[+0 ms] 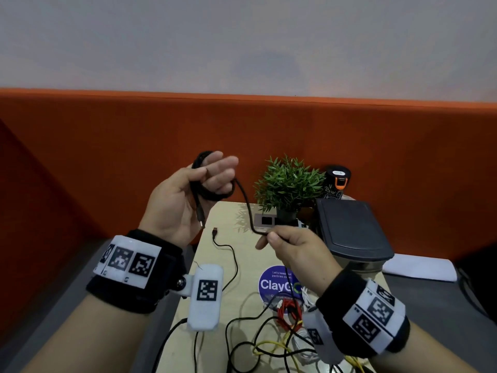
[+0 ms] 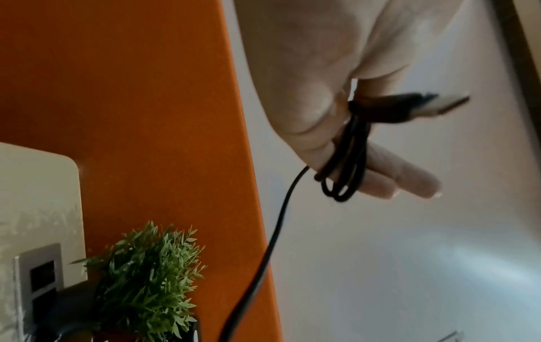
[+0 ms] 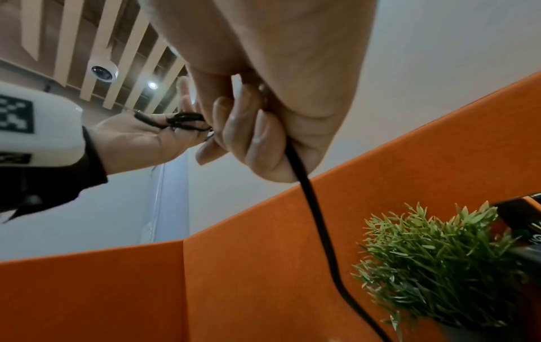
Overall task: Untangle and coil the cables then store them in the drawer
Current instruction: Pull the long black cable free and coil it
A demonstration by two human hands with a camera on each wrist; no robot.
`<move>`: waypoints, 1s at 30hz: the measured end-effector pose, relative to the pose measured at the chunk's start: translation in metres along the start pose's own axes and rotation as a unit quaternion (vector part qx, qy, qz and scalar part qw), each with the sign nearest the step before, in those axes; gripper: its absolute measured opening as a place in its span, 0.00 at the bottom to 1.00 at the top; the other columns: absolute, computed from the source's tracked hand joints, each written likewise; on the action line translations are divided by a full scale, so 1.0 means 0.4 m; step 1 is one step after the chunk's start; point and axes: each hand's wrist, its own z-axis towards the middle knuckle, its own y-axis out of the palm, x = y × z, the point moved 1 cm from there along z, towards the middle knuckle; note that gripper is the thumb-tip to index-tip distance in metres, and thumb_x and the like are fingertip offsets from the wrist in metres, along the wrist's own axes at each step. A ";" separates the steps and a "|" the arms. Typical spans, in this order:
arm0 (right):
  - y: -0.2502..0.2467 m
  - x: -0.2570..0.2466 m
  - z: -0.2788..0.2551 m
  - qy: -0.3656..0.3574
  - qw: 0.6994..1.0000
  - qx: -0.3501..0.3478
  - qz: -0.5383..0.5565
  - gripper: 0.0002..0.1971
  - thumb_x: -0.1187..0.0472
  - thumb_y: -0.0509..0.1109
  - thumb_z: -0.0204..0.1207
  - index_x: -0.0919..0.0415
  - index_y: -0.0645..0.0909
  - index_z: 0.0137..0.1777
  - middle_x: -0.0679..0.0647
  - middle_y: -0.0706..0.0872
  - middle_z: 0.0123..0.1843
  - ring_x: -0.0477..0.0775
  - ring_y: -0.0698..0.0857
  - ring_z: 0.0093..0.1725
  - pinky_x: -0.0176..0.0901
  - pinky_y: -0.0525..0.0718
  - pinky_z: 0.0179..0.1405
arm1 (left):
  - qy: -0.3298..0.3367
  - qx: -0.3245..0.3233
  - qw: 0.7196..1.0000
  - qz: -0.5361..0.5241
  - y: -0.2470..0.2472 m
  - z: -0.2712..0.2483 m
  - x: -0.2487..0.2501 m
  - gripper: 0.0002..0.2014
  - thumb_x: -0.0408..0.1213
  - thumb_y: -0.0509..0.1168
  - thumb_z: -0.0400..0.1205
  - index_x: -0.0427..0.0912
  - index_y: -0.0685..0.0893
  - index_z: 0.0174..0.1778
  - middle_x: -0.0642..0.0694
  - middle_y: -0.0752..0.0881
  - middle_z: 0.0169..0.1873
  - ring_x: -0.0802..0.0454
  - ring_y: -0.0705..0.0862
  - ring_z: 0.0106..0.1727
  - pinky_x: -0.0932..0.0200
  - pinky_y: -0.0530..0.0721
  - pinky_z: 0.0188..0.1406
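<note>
A black cable (image 1: 243,195) is looped around the fingers of the raised left hand (image 1: 177,200), its plug hanging by the palm. The right hand (image 1: 293,246) pinches its free length above the counter (image 1: 228,227). More tangled cables (image 1: 282,327) lie nearer; a plant (image 1: 289,184) stands farther right.

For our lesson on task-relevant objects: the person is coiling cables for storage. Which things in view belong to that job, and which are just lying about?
Belong to the job:
- black cable, looped round the left hand, fed by the right hand
- tangled cables on the table

Just lying about:
- potted plant
- dark lidded bin
- round blue sticker
</note>
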 end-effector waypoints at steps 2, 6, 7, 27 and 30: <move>0.009 -0.002 -0.008 -0.005 0.999 -0.037 -0.019 0.14 0.62 0.59 0.85 0.61 0.87 0.45 0.33 0.74 0.19 0.33 0.74 0.24 0.25 0.66 0.27 | 0.010 -0.018 0.998 -0.054 -0.003 0.003 0.001 0.17 0.26 0.44 0.85 0.31 0.78 0.58 0.36 0.89 0.52 0.48 0.90 0.51 0.58 0.87 0.52; 0.016 -0.021 -0.021 -0.034 0.994 -0.101 -0.029 0.14 0.62 0.61 0.85 0.64 0.87 0.47 0.34 0.75 0.21 0.34 0.75 0.26 0.25 0.64 0.29 | 0.039 0.011 0.999 0.011 -0.015 0.009 -0.030 0.17 0.22 0.45 0.85 0.28 0.74 0.65 0.33 0.85 0.60 0.41 0.85 0.62 0.51 0.80 0.65; 0.014 -0.026 -0.024 -0.041 0.993 -0.107 -0.027 0.13 0.63 0.61 0.85 0.64 0.87 0.47 0.34 0.76 0.22 0.34 0.75 0.26 0.24 0.65 0.29 | 0.043 0.016 0.997 0.060 -0.017 0.009 -0.041 0.17 0.21 0.45 0.85 0.29 0.74 0.65 0.35 0.85 0.60 0.43 0.85 0.62 0.51 0.79 0.67; -0.063 -0.053 -0.009 -0.118 0.963 0.092 0.225 0.09 0.56 0.65 0.75 0.60 0.78 0.38 0.48 0.65 0.21 0.47 0.60 0.20 0.37 0.61 0.20 | 0.032 -0.243 0.842 0.482 -0.017 -0.039 -0.072 0.09 0.39 0.56 0.83 0.48 0.76 0.57 0.50 0.81 0.30 0.49 0.79 0.34 0.56 0.79 0.35; -0.067 -0.051 -0.005 -0.102 0.962 0.144 0.208 0.11 0.52 0.67 0.72 0.59 0.81 0.37 0.48 0.65 0.20 0.48 0.60 0.20 0.39 0.61 0.20 | 0.027 -0.252 0.841 0.477 -0.026 -0.043 -0.068 0.10 0.42 0.61 0.80 0.49 0.77 0.57 0.52 0.80 0.32 0.49 0.78 0.35 0.57 0.78 0.35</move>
